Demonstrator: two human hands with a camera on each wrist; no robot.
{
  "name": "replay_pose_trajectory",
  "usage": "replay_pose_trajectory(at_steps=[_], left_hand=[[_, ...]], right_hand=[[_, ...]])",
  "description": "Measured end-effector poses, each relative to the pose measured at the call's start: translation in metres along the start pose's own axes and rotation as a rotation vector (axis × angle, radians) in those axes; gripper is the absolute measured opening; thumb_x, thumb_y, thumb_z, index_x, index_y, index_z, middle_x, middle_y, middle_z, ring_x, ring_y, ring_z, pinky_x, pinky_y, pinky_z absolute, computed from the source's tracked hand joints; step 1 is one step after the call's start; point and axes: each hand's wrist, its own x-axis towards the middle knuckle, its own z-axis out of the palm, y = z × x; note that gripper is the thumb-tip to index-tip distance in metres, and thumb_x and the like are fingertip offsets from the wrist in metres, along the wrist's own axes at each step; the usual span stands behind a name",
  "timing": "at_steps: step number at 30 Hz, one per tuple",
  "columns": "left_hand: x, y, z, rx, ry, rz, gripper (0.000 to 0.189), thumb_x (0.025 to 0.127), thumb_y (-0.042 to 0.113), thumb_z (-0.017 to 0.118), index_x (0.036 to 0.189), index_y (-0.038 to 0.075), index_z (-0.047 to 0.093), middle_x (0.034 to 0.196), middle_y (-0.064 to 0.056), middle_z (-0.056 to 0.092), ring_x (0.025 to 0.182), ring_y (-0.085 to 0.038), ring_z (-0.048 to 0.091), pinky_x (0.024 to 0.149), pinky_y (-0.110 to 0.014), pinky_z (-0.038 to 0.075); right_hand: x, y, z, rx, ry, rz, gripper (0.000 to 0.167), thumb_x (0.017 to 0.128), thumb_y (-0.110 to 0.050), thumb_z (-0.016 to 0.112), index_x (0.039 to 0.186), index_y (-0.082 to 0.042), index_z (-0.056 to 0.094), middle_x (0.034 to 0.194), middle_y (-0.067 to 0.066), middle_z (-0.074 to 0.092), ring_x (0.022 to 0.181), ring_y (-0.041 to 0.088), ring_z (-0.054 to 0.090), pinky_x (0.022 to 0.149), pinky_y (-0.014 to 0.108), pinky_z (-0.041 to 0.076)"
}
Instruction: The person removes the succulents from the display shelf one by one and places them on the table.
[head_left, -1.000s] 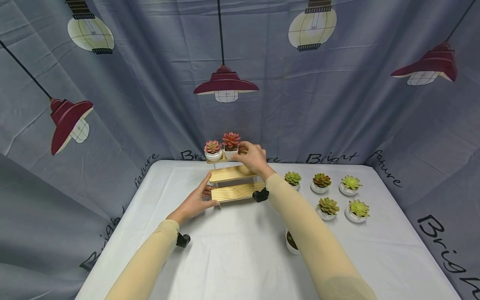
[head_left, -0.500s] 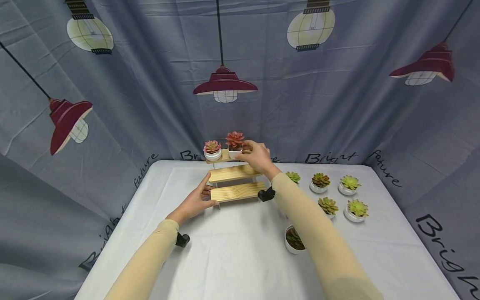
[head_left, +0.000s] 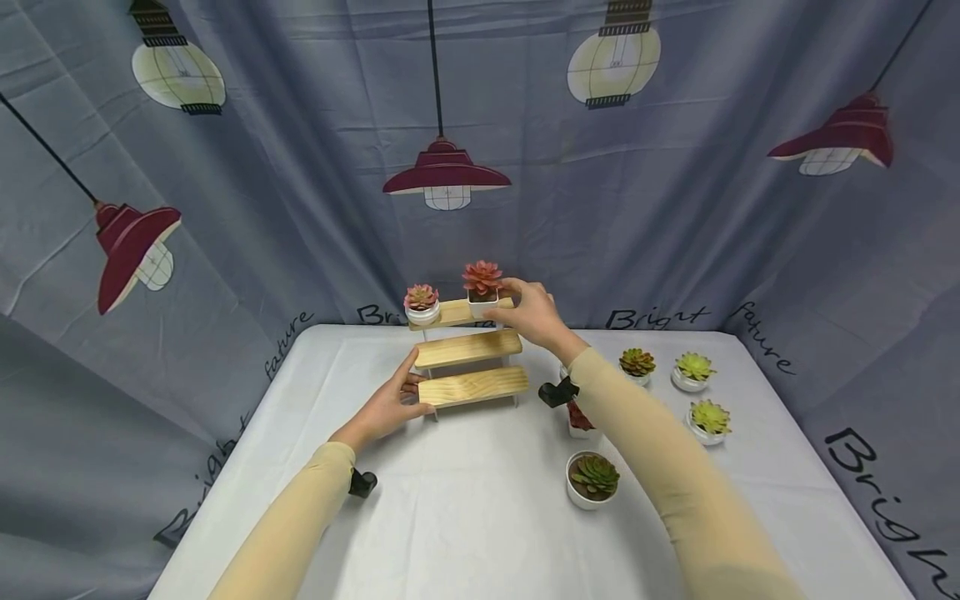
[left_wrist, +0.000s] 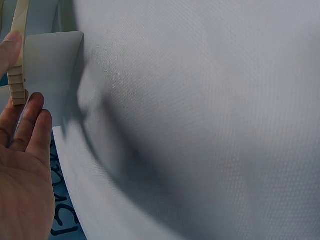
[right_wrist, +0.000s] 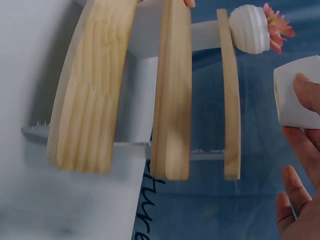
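Observation:
A three-tier wooden stand [head_left: 468,347] stands at the back of the white table. My left hand [head_left: 385,407] grips its left end; in the left wrist view the thumb and fingers are on either side of a board end [left_wrist: 17,82]. Between right thumb and fingers, my right hand [head_left: 536,317] pinches a red potted succulent [head_left: 482,279] by its square white pot. The right wrist view shows that pot [right_wrist: 292,95] a gap away from the top board [right_wrist: 231,105]. A pink succulent [head_left: 422,304] in a round ribbed pot sits at the top tier's left end.
A dark green succulent [head_left: 594,477] stands in front, right of centre. Behind it, a red succulent [head_left: 580,419] is partly covered by my right sleeve. Farther right are a brownish-green succulent [head_left: 637,363] and two yellow-green ones. A grey curtain [head_left: 300,208] hangs behind the table.
My right hand has carried the red succulent rightward along the top tier, away from the pink one. My left hand keeps its grip on the stand. More of the dark green succulent shows.

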Motion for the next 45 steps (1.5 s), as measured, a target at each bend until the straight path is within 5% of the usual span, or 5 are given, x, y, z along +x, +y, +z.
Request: replay_pose_trajectory(at_steps=[8,29,45], left_hand=[[-0.002,0.002,0.002,0.006,0.007,-0.006,0.114,0.088,0.02,0.084,0.164,0.042,0.002,0.14,-0.011,0.05,0.127,-0.028,0.053,0.116,-0.044,0.041],[-0.003,0.002,0.002,0.014,0.002,-0.002,0.114,0.088,0.022,0.084,0.165,0.04,0.001,0.141,-0.012,0.05,0.129,-0.03,0.051,0.116,-0.046,0.04],[-0.003,0.001,0.001,0.012,-0.002,0.001,0.113,0.089,0.023,0.084,0.165,0.039,0.001,0.141,-0.012,0.049,0.13,-0.031,0.051,0.116,-0.046,0.041]], right_hand=[[-0.023,0.005,-0.023,0.02,-0.01,0.033,0.085,0.086,-0.058,0.077,0.154,-0.018,0.047,0.143,0.007,0.054,0.144,0.03,0.031,0.11,0.059,0.04],[-0.081,0.038,-0.067,-0.004,-0.017,0.098,0.095,0.085,-0.06,0.078,0.159,-0.014,0.038,0.153,0.019,0.034,0.138,0.039,0.037,0.105,0.064,0.044],[-0.127,0.06,-0.088,-0.071,-0.014,0.117,0.098,0.086,-0.061,0.076,0.159,-0.008,0.037,0.151,0.019,0.041,0.137,0.044,0.038,0.106,0.064,0.041]])
